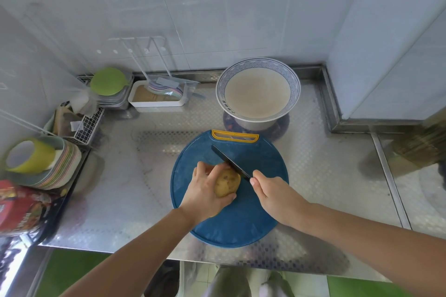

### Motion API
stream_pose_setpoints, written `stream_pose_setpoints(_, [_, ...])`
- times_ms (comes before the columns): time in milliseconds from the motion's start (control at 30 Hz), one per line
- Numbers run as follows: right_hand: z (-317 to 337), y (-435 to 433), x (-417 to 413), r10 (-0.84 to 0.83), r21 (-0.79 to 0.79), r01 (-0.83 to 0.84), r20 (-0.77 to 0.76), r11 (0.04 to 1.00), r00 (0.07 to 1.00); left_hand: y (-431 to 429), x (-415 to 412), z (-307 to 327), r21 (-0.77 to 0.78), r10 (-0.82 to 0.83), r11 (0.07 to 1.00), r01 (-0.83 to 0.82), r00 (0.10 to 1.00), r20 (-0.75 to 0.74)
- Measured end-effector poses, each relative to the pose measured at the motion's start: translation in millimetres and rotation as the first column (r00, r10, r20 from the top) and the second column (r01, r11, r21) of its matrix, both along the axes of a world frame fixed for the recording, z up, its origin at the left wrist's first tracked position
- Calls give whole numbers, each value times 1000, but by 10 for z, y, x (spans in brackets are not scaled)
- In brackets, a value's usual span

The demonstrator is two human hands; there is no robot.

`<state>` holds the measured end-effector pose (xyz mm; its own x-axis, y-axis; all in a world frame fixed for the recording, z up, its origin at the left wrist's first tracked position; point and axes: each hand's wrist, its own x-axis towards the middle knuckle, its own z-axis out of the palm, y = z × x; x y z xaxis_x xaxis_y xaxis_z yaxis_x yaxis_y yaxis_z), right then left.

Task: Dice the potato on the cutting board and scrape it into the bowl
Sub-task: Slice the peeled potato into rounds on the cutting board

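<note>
— Where is the potato [226, 182] just now?

— On the round blue cutting board [241, 222], a little left of the middle. It lies whole, with its skin on and brown spots showing.

— And who has hold of it?

— The left grip [205, 190] grasps it from the left side. The fingers curl over its far end and the thumb tucks under the near end.

— What about the other one?

— The right grip [272, 193] is clenched round the handle of a knife [230, 163], so the handle is hidden inside it. The dark blade slants away to the far left, and its tip points toward the yellow handle [235, 136] at the far edge of the board.

— Is the blade into the potato?

— It crosses the potato's far end, right by the left fingertips. I cannot tell from here whether it has bitten in.

— Where is the bowl [295, 84]?

— Just behind the board on the steel tabletop [144, 176], close to the tiled wall. It has a blue patterned rim and is pale inside.

— Anything else on that tabletop?

— Off to the left, by the wall, there is a white box [156, 103] and a green lid [108, 81] on a pile of trays. Nearer us are a wire basket [89, 125], a stack of plates [65, 166] with a yellow-green cup [31, 157] lying on it, and a red packet [21, 205] at the edge.
</note>
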<state>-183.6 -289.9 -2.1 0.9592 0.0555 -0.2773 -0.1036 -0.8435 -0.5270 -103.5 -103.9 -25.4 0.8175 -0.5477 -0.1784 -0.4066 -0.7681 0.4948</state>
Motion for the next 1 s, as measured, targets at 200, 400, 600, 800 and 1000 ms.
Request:
stream_pose_setpoints(200, [-24,13,56,-24,35,25,-33,999,999,-5,38,18,26,-2,1000,2,1000,-19])
stream_pose_setpoints(400, [-83,32,128,-55,50,58,-60,997,997,-15,92,24,41,10,999,-8,998,-66])
stream_pose_setpoints(600, [-153,79,250,-88,97,96,-84,991,993,-32,97,38,27,18,1000,-16,998,-66])
stream_pose_setpoints(800, [-237,130,324,-109,103,119,-94,988,990,-45,89,51,51,6,999,-4,998,-55])
stream_pose_setpoints(1000, [-284,135,341,-131,123,144,-109,982,985,-51,101,48,59,4,998,-2,999,-49])
